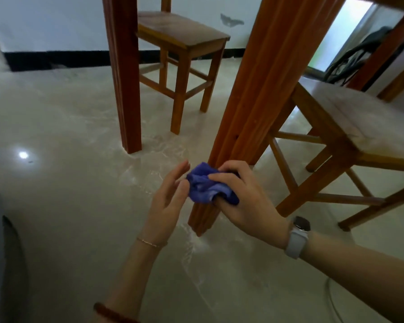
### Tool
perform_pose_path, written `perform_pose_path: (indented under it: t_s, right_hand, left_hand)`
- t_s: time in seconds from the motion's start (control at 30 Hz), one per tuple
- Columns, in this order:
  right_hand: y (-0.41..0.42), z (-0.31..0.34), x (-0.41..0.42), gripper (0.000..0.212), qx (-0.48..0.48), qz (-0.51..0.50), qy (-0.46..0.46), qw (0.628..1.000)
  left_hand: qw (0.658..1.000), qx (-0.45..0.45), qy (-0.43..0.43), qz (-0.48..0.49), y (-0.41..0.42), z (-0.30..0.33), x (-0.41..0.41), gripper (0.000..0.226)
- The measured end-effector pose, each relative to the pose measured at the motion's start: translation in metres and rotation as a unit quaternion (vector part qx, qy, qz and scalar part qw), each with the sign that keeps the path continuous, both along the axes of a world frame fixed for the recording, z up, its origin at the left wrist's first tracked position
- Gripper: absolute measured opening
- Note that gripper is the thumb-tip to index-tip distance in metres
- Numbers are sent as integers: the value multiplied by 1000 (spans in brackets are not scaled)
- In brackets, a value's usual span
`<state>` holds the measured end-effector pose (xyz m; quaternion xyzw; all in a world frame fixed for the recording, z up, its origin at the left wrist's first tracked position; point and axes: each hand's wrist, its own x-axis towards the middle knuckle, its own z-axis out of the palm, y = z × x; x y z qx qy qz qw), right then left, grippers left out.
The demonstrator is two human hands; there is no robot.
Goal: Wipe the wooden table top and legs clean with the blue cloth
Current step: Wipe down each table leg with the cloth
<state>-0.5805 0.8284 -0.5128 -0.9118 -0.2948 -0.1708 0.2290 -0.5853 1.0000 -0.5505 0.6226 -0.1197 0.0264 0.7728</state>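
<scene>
While the camera looked down from low under the bench, the right hand (245, 201) kept a tight grip on the blue cloth (207, 185), bunching it into a soft, wrinkled wad pressed against the lower part of the nearest bench leg (254, 108). The left hand (170, 197) stood just beside the cloth with its grip wide, fingers straight and palm turned toward the wad, fingertips close to it or barely touching; which of the two could not be told. A thin bracelet (151, 243) circled the left wrist and a pale-strapped watch (297, 236) sat on the right one. The near leg was reddish-brown wood with long grooves down its faces, its foot resting on the glossy, pale tiled floor (68, 206), and its top ran out of view. A blurred grey shape at the left edge was cut off and hard to make out. To the right stood a wooden stool (350, 127) with a flat square seat and slim rungs, partly cropped by the edge. Farther back a second grooved bench leg (126, 89) rose out of view, and behind it stood a wooden chair (184, 38), its back mostly cut off. A white wall with a dark skirting closed the scene.
</scene>
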Motion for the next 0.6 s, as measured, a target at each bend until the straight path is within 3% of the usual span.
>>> perform_pose_path:
  t_s: [0.1,0.3,0.43,0.6]
  right_hand:
    - [9,-10,-12,19,117,5,136,984]
    - [9,-12,-21,18,209,-24,302,930]
    - [4,-16,-24,25,168,-35,347,922]
    - [6,-16,-22,38,115,-63,371,919]
  left_hand:
    - [997,42,-1,-66,9,-4,-10,43]
    - [989,121,41,-69,19,-13,-18,40]
    - [992,102,69,3,15,-16,-17,19]
    - [989,122,76,29,2,-20,-20,20]
